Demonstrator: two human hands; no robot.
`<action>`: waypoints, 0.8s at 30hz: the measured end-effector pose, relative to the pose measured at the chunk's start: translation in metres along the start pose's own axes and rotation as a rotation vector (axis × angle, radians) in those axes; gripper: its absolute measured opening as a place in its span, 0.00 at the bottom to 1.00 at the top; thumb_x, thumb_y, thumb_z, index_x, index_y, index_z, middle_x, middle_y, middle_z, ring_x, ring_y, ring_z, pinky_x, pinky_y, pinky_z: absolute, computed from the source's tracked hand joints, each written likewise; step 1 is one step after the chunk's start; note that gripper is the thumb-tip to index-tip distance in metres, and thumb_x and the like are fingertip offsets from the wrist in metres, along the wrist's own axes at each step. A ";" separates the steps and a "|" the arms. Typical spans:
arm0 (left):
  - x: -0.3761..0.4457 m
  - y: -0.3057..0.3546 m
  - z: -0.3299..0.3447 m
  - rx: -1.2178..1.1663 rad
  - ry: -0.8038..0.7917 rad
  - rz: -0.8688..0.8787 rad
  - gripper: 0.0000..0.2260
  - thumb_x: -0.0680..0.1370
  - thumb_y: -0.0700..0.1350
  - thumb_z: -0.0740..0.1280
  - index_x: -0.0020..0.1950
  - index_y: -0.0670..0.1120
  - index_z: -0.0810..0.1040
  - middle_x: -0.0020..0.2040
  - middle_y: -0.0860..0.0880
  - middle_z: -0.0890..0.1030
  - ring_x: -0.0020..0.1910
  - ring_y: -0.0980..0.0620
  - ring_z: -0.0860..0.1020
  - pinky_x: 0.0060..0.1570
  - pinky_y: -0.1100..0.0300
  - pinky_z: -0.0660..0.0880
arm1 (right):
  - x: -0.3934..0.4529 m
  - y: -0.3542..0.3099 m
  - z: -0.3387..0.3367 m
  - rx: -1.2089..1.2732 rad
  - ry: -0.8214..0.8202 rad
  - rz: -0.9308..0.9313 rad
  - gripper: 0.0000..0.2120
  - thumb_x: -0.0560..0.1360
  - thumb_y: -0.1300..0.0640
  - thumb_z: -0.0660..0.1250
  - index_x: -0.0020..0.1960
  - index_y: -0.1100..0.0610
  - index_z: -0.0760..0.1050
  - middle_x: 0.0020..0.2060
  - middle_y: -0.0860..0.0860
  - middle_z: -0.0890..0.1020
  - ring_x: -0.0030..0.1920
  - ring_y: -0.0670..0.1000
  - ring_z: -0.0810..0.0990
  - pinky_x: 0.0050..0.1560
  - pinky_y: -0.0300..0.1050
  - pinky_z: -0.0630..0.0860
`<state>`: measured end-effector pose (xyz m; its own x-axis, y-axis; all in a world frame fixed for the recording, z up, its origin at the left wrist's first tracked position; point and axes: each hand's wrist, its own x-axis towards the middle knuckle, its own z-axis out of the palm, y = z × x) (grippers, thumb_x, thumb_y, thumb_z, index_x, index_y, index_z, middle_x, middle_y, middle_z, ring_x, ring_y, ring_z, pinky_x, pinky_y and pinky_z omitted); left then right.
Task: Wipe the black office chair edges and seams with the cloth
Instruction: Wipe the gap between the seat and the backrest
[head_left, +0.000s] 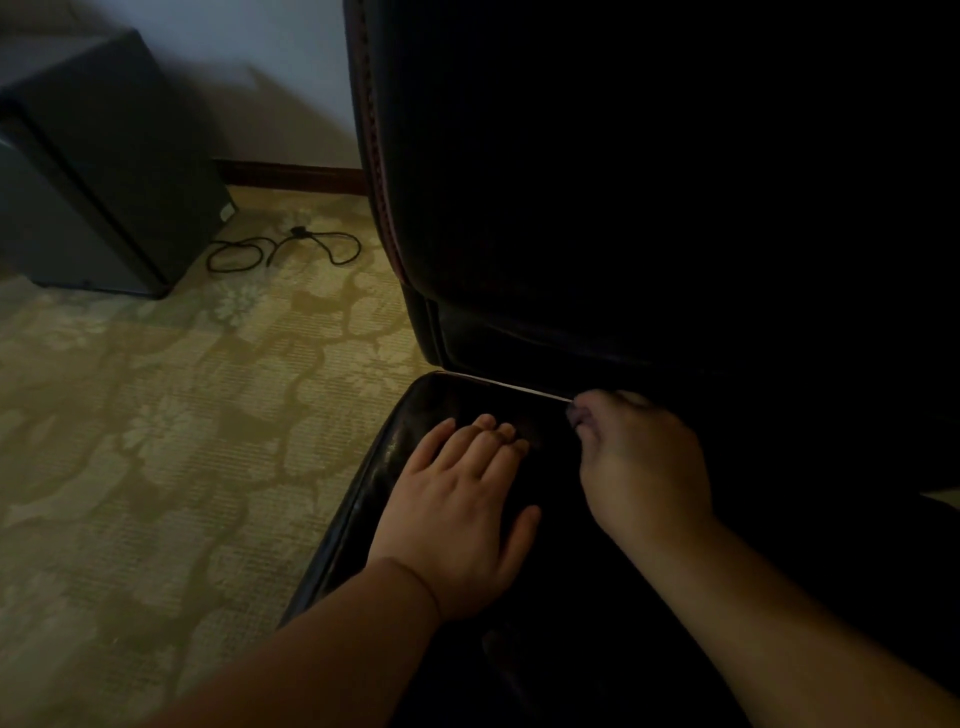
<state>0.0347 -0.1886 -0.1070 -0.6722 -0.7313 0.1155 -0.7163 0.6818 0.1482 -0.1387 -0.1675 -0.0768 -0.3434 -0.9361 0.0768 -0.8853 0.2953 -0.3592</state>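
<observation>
Your left hand (457, 499) lies flat, released, on the glossy black seat (410, 415). Your right hand (639, 462) is clenched at the crosswise seat-back seam (509, 387); whether it holds anything, you cannot tell.

Two bare forearms, no sleeves
Left hand (457, 512) and right hand (641, 465): no rings, watch, or gloves visible; short nails.

The room is dim. A patterned beige-green carpet (156, 415) covers the floor, meeting a pale wall (291, 78) at a dark wooden baseboard (296, 176). A dark cabinet (104, 171), possibly a mini-fridge, stands left, a black cord (283, 249) coiled beside it.
</observation>
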 end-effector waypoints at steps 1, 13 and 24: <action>0.000 0.000 0.000 0.004 -0.005 -0.003 0.26 0.78 0.61 0.57 0.69 0.48 0.77 0.67 0.50 0.78 0.72 0.49 0.71 0.75 0.49 0.62 | 0.003 -0.008 0.003 -0.004 -0.030 -0.013 0.09 0.79 0.58 0.63 0.56 0.50 0.79 0.54 0.50 0.82 0.54 0.54 0.80 0.50 0.45 0.74; -0.020 0.004 -0.007 -0.065 0.003 -0.124 0.26 0.80 0.62 0.56 0.72 0.49 0.73 0.71 0.51 0.75 0.76 0.52 0.65 0.78 0.49 0.55 | 0.019 -0.063 0.020 0.020 -0.159 -0.123 0.13 0.83 0.54 0.59 0.65 0.48 0.75 0.63 0.47 0.77 0.61 0.50 0.77 0.58 0.46 0.76; -0.023 0.000 -0.002 -0.059 0.009 -0.277 0.34 0.76 0.68 0.55 0.77 0.51 0.65 0.78 0.50 0.66 0.80 0.48 0.56 0.78 0.39 0.49 | 0.027 -0.072 0.022 0.006 -0.151 -0.086 0.11 0.83 0.54 0.59 0.61 0.47 0.78 0.59 0.47 0.80 0.59 0.51 0.78 0.56 0.45 0.76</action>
<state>0.0509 -0.1722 -0.1075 -0.4503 -0.8900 0.0715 -0.8603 0.4539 0.2318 -0.0775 -0.2180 -0.0691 -0.2150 -0.9761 -0.0331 -0.9074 0.2122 -0.3628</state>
